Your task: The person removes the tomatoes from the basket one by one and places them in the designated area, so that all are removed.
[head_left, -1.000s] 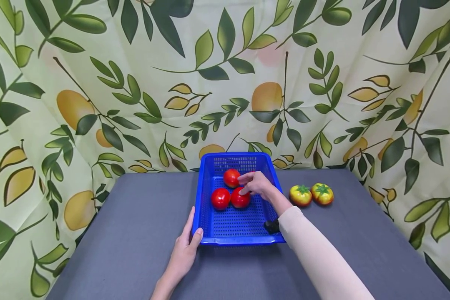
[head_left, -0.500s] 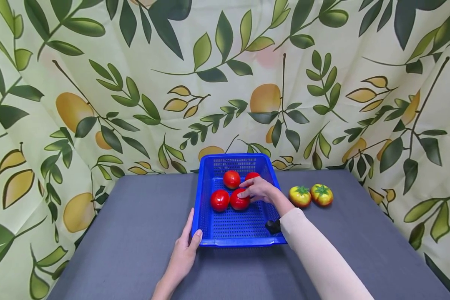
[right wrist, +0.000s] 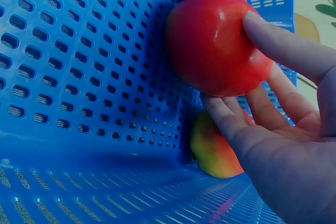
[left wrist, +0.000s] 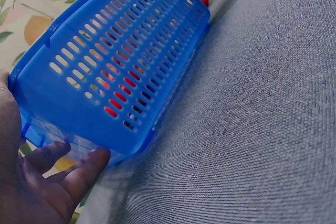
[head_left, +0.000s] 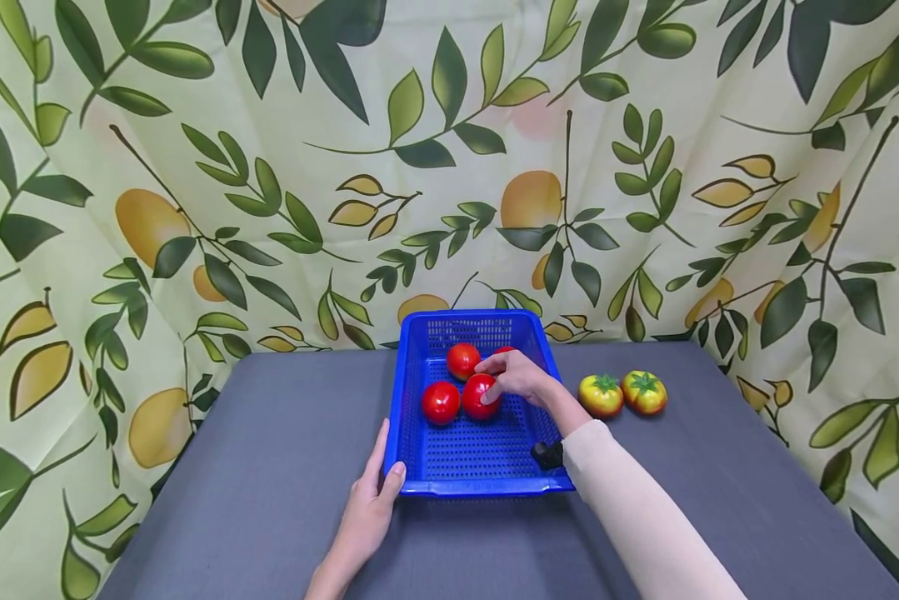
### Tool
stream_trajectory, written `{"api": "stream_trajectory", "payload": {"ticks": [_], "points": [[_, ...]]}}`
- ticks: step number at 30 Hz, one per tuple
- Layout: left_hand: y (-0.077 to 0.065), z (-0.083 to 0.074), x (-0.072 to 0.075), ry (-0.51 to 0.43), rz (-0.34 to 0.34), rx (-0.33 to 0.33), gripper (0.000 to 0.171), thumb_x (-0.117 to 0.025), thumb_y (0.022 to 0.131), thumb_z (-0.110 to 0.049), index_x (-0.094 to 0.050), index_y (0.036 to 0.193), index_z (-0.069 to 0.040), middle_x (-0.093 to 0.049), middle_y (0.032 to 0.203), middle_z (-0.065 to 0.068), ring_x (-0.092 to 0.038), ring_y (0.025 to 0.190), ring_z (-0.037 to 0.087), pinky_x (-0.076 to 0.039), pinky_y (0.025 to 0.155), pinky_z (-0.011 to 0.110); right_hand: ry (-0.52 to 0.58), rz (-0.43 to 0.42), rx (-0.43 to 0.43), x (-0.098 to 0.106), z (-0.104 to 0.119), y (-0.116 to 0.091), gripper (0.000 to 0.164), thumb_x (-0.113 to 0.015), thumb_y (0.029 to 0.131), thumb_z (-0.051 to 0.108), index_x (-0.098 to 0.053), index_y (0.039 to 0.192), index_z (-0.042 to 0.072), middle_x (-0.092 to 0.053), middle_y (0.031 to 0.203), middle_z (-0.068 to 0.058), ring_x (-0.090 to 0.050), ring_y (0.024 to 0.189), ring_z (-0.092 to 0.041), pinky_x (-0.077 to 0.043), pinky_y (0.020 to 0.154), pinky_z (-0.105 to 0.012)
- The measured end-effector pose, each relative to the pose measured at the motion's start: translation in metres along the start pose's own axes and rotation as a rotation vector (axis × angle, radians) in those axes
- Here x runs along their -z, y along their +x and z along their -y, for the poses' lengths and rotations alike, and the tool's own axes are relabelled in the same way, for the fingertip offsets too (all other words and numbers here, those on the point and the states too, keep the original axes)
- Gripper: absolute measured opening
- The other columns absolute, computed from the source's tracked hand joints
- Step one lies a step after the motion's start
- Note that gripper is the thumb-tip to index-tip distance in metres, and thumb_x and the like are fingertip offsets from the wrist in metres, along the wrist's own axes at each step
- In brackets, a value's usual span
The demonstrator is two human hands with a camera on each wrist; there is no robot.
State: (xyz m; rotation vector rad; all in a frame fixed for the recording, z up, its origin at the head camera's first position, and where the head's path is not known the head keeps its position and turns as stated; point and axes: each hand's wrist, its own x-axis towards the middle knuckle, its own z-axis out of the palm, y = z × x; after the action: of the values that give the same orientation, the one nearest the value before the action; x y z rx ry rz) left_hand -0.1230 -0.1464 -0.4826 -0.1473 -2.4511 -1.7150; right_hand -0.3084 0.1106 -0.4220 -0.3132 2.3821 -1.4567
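My right hand holds a red tomato inside a blue plastic basket. In the right wrist view, the thumb lies on one side of this tomato and fingers reach round its lower side. A second tomato sits to its left, and another behind it. One more tomato is mostly hidden by the right hand. My left hand grips the basket's front left corner, the thumb at the rim; the left wrist view shows fingertips against the basket's wall.
Two yellow-and-red tomatoes with green leafy tops, a nearer one and a farther one, stand right of the basket on the grey table. A small black object shows beside the right sleeve. A leaf-patterned cloth hangs behind.
The right hand's fingers have closed round the front right tomato, which has shifted and turned slightly. The left hand keeps its place on the basket.
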Motion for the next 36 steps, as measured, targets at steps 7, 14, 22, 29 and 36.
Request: {"api": "stream_trajectory", "payload": {"ticks": [7,14,22,29,36], "points": [[0.0001,0.0012,-0.0008,0.003,0.005,-0.002,0.064,-0.052,0.103,-0.033,-0.019,0.158,-0.032,-0.027,0.158,0.006,-0.036,0.138,0.032,-0.028,0.108,0.054,-0.011,0.004,0.012,0.0003,-0.0025,0.0014,0.047,-0.082,0.073,-0.004,-0.069,0.118,0.002,-0.063,0.114,-0.011,-0.056,0.108,-0.03,-0.05,0.091,-0.044],[-0.0018,0.0013,-0.0016,0.006,-0.001,-0.003,0.065,-0.052,0.103,-0.031,-0.02,0.159,-0.026,-0.029,0.157,0.008,-0.038,0.136,0.035,-0.031,0.105,0.056,-0.019,-0.02,-0.033,-0.0025,-0.0034,0.0007,0.038,-0.081,0.08,0.009,-0.07,0.116,0.003,-0.061,0.113,-0.011,-0.055,0.108,-0.03,-0.05,0.09,-0.045],[-0.0016,0.0015,-0.001,0.01,0.006,0.019,0.064,-0.051,0.103,-0.033,-0.019,0.159,-0.024,-0.026,0.159,0.01,-0.034,0.138,0.038,-0.03,0.105,0.056,0.026,0.025,-0.072,-0.0034,-0.0012,-0.0001,0.043,-0.081,0.08,0.009,-0.068,0.119,0.0,-0.06,0.117,-0.013,-0.058,0.108,-0.031,-0.05,0.092,-0.048],[-0.0005,0.0003,-0.0012,0.02,0.003,0.02,0.065,-0.051,0.103,-0.033,-0.02,0.159,-0.022,-0.027,0.158,0.009,-0.036,0.137,0.037,-0.031,0.105,0.057,0.094,0.089,-0.116,-0.0032,-0.003,-0.0003,0.048,-0.081,0.082,0.017,-0.063,0.121,-0.002,-0.061,0.116,-0.014,-0.062,0.102,-0.031,-0.055,0.081,-0.046],[0.0,0.0004,-0.0017,0.017,0.013,0.023,0.064,-0.05,0.104,-0.034,-0.018,0.159,-0.024,-0.024,0.159,0.01,-0.032,0.138,0.039,-0.029,0.105,0.057,0.093,0.094,-0.122,-0.0035,-0.0041,-0.0004,0.047,-0.08,0.083,0.018,-0.062,0.121,-0.003,-0.059,0.117,-0.014,-0.061,0.101,-0.031,-0.056,0.079,-0.045]]}}
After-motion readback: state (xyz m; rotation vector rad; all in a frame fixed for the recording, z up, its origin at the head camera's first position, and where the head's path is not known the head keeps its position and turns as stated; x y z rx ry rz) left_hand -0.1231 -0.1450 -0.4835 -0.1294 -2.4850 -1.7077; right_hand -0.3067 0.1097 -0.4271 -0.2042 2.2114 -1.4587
